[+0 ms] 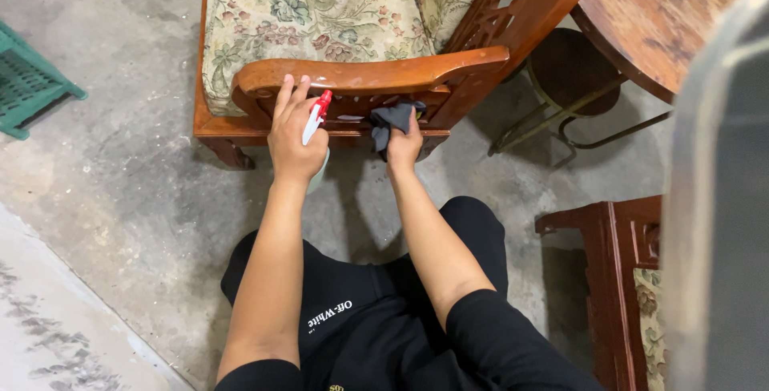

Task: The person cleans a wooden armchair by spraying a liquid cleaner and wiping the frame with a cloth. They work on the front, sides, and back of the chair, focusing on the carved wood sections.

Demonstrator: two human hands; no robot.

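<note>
Both arms stretched forward; left grip and right grip closed, knuckles up

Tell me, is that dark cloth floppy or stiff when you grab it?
Probably floppy: the dark cloth bunches and droops in folds from the right hand against the wooden chair. It likely weighs little, since fingertips alone hold it. It seems unlikely to slip, being crumpled.

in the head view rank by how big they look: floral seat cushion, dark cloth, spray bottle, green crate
1. floral seat cushion
2. green crate, cut off by the frame edge
3. dark cloth and spray bottle: both partly hidden by the hands, too close to rank
</note>
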